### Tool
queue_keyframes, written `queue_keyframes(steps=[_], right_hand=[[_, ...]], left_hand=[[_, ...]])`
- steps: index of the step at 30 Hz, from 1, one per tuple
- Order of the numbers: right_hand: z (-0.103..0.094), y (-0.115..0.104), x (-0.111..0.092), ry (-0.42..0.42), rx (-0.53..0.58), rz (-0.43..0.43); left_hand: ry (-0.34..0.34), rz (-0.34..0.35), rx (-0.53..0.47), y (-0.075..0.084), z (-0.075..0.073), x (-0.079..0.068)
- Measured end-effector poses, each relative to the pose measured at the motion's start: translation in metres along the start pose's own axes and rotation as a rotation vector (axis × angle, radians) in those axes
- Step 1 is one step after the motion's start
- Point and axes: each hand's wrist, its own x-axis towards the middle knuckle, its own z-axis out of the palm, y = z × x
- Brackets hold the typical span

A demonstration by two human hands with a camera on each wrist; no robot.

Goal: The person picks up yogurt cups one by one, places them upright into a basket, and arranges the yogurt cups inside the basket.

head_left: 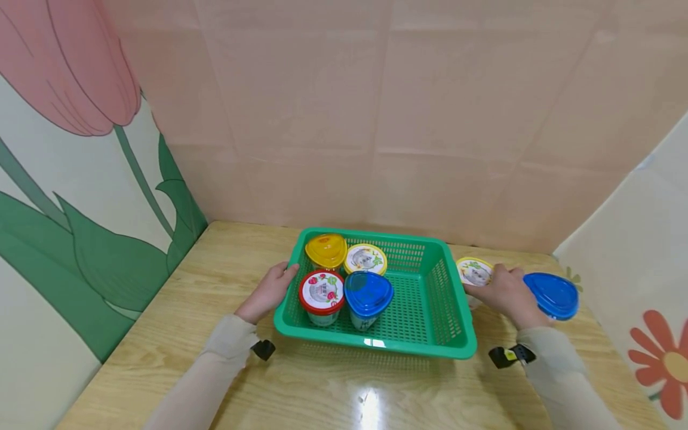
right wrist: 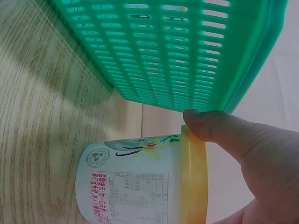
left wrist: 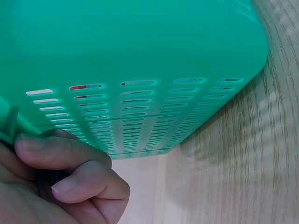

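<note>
A green perforated basket [head_left: 376, 343] stands on the table; my left hand [head_left: 270, 292] grips its left rim, with curled fingers below it in the left wrist view. Outside the right end is a white cup with a yellow-rimmed lid [right wrist: 135, 179], held by my right hand [head_left: 507, 292]. The thumb lies on the lid's edge close to the basket; the other fingers are mostly hidden. Inside, on the left, stand a yellow-lidded cup [head_left: 326, 249], another yellow-rimmed cup [head_left: 365, 259], a red-rimmed cup [head_left: 321, 291] and a blue-lidded cup [head_left: 368, 294].
Another blue-lidded cup [head_left: 552, 295] is just right of my right hand. The wooden table [head_left: 301, 394] meets a pinkish covered wall [head_left: 344, 119] behind, with flower-painted panels [head_left: 666, 358] at both sides.
</note>
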Motion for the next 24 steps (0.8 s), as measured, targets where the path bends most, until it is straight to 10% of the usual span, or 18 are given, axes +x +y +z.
queue_keyframes(steps=[24], right_hand=[[-0.002, -0.003, -0.001, 0.004, -0.001, 0.016]], left_hand=[[0.045, -0.002, 0.005, -0.024, -0.002, 0.015]])
